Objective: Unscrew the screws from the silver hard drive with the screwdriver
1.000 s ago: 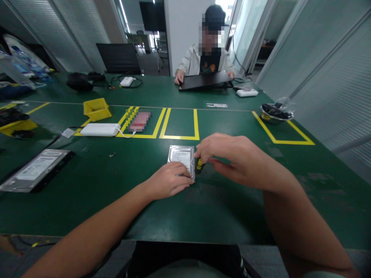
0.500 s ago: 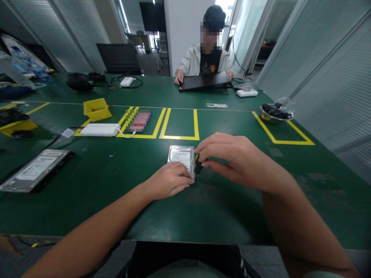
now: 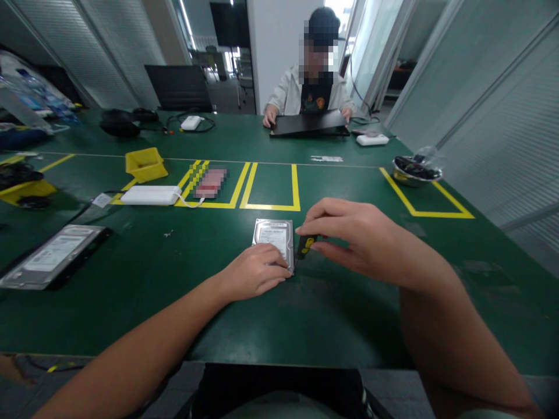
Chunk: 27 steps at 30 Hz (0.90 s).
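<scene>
A silver hard drive (image 3: 274,230) with a white label lies on the green table in front of me. My left hand (image 3: 257,269) rests over its near part, fingers curled onto its right edge and gripping it. My right hand (image 3: 349,235) pinches a short screwdriver (image 3: 306,247) by its black handle with yellow marks. The screwdriver leans, its lower end close to the drive's near right corner. Whether the tip touches the drive I cannot tell.
A second, larger drive (image 3: 59,250) lies at the left. Behind it are a white power bank (image 3: 151,195) and a yellow bin (image 3: 146,165). A metal bowl (image 3: 417,173) of dark parts stands far right. Across the table a person (image 3: 286,93) holds a black panel (image 3: 310,123).
My right hand has shifted slightly to the right, and the screwdriver's handle now leans more to the right. The left hand and the hard drive have stayed in place.
</scene>
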Tool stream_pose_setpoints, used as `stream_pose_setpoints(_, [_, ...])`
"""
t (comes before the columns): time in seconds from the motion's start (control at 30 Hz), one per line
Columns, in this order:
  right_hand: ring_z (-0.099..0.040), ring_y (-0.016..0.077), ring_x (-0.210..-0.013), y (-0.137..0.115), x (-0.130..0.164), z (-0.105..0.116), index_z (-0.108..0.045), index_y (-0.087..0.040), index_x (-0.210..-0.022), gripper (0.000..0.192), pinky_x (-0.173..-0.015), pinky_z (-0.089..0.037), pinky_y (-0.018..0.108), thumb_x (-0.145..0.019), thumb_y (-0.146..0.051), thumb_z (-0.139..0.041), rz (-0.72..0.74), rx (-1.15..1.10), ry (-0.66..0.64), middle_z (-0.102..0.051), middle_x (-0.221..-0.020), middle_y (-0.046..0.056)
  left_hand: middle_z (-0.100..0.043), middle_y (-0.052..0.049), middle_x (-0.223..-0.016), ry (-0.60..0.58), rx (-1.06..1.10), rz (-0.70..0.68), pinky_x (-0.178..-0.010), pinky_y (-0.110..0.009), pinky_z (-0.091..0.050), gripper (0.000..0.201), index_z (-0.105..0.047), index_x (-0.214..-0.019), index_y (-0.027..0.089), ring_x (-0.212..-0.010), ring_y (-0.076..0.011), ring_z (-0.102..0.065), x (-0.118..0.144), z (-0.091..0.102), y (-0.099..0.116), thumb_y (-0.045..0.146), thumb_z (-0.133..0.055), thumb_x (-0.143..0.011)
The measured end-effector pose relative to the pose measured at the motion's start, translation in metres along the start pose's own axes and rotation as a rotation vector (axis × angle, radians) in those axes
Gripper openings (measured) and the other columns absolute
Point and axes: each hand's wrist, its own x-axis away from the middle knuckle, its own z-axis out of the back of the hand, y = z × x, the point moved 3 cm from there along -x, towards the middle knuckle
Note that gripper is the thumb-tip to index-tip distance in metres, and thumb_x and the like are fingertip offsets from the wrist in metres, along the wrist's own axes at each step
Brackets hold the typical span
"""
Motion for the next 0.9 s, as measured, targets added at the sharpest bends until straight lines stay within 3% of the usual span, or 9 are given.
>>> stream_pose_setpoints(0.37, [-0.052, 0.0147, -0.075, 0.000, -0.007, -0.008, -0.067, -0.013, -0.099, 0.020, -0.067, -0.036, 0.026, -0.094, -0.031, -0.060, -0.061, 0.082, -0.042, -0.058, -0.086, 0.004, -0.070, -0.006, -0.105, 0.021, -0.014, -0.005, -0.089, -0.039, -0.048, 0.020, -0.070, -0.106, 0.023, -0.099, -0.0221, -0.062, -0.002, 0.003, 0.002, 0.025, -0.054, -0.096])
stream_pose_setpoints(0.7, [-0.057, 0.0168, -0.079, 0.001, -0.011, -0.019, -0.063, -0.013, -0.100, 0.023, -0.069, -0.037, 0.027, -0.095, -0.034, -0.057, -0.105, 0.101, -0.086, -0.063, -0.087, 0.005, -0.069, -0.007, -0.103, 0.034, -0.005, 0.038, -0.090, -0.039, -0.048, 0.019, -0.067, -0.109, 0.019, -0.099, -0.0231, -0.062, -0.002, 0.003, 0.004, 0.027, -0.056, -0.095])
stream_pose_setpoints(0.8, [-0.057, 0.0161, -0.078, 0.003, -0.009, -0.012, -0.063, -0.014, -0.098, 0.022, -0.069, -0.037, 0.026, -0.095, -0.035, -0.057, -0.094, 0.119, -0.071, -0.064, -0.087, 0.004, -0.068, -0.008, -0.102, 0.090, 0.012, 0.087, -0.089, -0.040, -0.048, 0.019, -0.065, -0.107, 0.018, -0.097, -0.0231, -0.061, -0.001, 0.008, 0.004, 0.028, -0.058, -0.093])
stream_pose_setpoints(0.9, [-0.057, 0.0147, -0.074, 0.004, -0.002, 0.005, -0.063, -0.016, -0.095, 0.023, -0.068, -0.037, 0.026, -0.094, -0.038, -0.057, -0.105, 0.177, 0.046, -0.064, -0.084, 0.002, -0.067, -0.008, -0.103, 0.190, 0.004, 0.149, -0.088, -0.040, -0.047, 0.020, -0.063, -0.108, 0.017, -0.097, -0.0230, -0.060, 0.001, 0.014, 0.002, 0.025, -0.061, -0.090])
